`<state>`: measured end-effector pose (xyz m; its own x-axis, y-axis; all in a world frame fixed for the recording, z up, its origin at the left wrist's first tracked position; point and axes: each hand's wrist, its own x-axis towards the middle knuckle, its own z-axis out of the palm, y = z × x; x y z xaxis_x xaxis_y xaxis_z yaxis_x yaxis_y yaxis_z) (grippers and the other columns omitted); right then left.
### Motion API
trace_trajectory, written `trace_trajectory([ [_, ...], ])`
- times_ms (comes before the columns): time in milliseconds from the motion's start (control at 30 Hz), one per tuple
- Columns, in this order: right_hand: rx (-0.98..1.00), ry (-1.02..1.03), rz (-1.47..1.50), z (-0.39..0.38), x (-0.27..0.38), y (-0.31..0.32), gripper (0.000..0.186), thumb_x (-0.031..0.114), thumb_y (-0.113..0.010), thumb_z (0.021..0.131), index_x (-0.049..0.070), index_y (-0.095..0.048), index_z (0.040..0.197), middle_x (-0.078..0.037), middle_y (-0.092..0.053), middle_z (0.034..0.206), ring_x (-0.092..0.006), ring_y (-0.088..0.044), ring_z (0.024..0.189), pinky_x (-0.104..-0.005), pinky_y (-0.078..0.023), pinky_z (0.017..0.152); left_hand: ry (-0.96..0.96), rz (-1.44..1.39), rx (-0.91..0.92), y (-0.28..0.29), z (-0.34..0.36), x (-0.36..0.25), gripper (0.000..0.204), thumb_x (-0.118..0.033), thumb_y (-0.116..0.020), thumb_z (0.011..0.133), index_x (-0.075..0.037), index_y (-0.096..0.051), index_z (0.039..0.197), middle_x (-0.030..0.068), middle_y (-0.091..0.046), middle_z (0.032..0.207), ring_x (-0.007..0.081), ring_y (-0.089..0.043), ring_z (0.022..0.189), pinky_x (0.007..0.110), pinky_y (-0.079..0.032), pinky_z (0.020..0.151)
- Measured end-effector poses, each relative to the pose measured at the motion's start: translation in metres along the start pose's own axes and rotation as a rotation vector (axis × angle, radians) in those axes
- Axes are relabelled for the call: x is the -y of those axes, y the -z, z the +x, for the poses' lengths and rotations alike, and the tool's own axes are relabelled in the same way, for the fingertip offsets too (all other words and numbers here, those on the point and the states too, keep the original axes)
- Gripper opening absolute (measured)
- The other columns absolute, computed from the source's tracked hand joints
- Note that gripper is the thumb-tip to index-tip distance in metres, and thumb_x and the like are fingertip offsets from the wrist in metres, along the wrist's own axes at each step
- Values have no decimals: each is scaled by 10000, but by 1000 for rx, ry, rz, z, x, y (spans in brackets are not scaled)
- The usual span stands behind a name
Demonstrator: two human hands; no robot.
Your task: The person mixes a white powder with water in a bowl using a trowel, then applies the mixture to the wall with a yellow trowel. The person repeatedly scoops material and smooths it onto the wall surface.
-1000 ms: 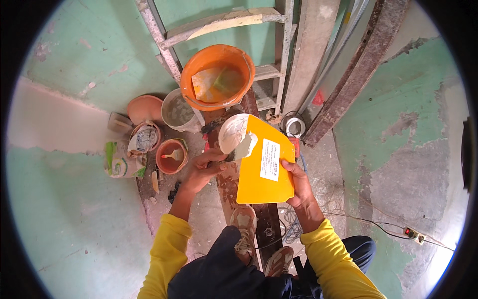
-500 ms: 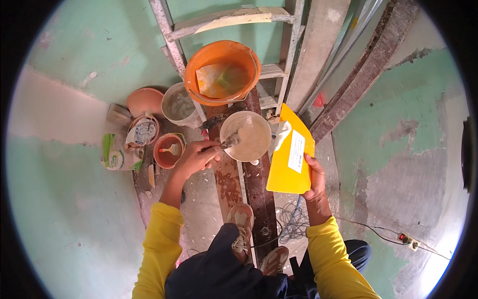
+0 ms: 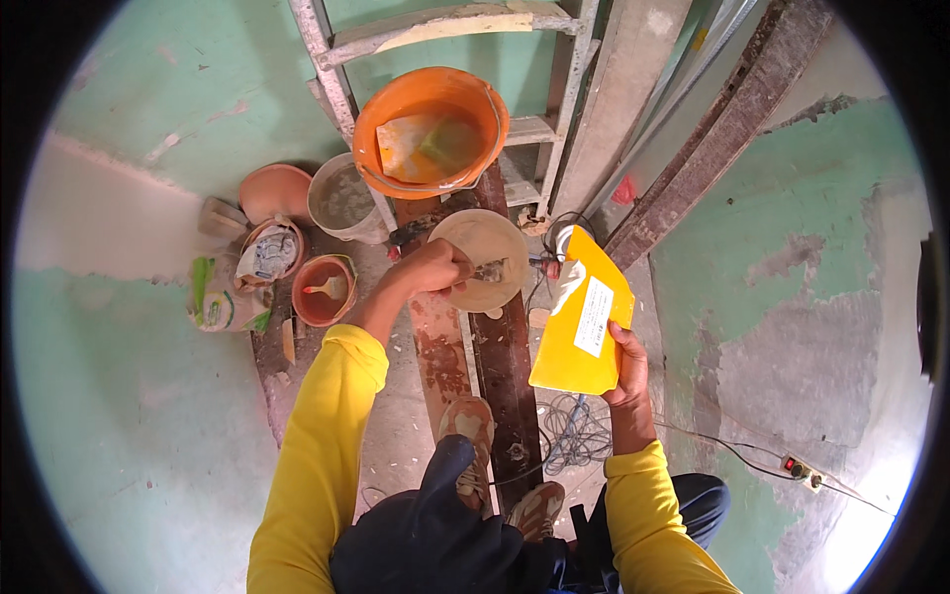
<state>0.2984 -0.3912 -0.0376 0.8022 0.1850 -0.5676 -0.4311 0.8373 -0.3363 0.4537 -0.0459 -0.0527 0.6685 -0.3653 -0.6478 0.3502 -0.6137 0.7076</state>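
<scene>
My left hand (image 3: 433,269) is closed round the handle of a putty knife (image 3: 491,269), mostly hidden by the fingers. Its smeared metal blade reaches into a pale bucket (image 3: 517,238) of off-white plaster on the planks in front of me. On the right, my right hand (image 3: 627,368) grips the lower edge of a flat yellow plastic spreader (image 3: 564,351), its thumb on the face. A white sticker is on that face, and a lump of white plaster clings to its upper left edge, beside the bucket.
An orange bucket (image 3: 500,119) with a wet cloth-like item stands behind, against a ladder (image 3: 445,28). To the left are a grey-coated bucket (image 3: 319,203), a terracotta-coloured pot with a brush (image 3: 325,289) and a bag (image 3: 213,302). Coiled cable (image 3: 579,436) lies near my feet on the planks (image 3: 510,396).
My left hand has moved right and up, taking the putty knife blade from the bucket's left rim into its middle. The yellow spreader has tilted slightly in my right hand.
</scene>
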Motion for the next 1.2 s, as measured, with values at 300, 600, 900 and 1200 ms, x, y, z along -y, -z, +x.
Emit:
trace_trajectory([
  [300, -6, 8, -37, 7, -3, 6, 452, 119, -701, 994, -28, -598, 1408, -191, -735, 1311, -314, -763, 1122, -444, -633, 969, -74, -165, 73, 18, -19, 8, 301, -226, -653, 1061, -27, -762, 1260, 34, -750, 946, 108, -634, 693, 292, -515, 628],
  [600, 79, -109, -20, 34, -29, -22, 480, 120, -711, 981, -24, -578, 1420, -170, -738, 1298, -286, -767, 1103, -426, -628, 975, -400, -689, -123, -10, -70, 54, 321, -142, -730, 1019, 13, -723, 1300, 59, -746, 1127, 129, -662, 966, 289, -537, 861],
  [900, 119, -74, 83, 53, -47, -59, 771, 66, -706, 975, 294, -383, 1637, -168, -647, 1445, -334, -691, 1259, -500, -589, 1046, -553, -752, -112, -27, -89, 57, 267, 60, -746, 953, -25, -783, 1203, 57, -668, 1244, 128, -652, 1087, 255, -544, 882],
  [1200, 199, -22, 87, 61, -24, -44, 530, 149, -700, 980, -1, -560, 1469, -182, -703, 1373, -330, -710, 1219, -481, -553, 1096, -711, -129, -307, -4, -108, 70, 285, -51, -790, 962, -40, -768, 1246, 48, -711, 1123, 131, -654, 1075, 288, -535, 920],
])
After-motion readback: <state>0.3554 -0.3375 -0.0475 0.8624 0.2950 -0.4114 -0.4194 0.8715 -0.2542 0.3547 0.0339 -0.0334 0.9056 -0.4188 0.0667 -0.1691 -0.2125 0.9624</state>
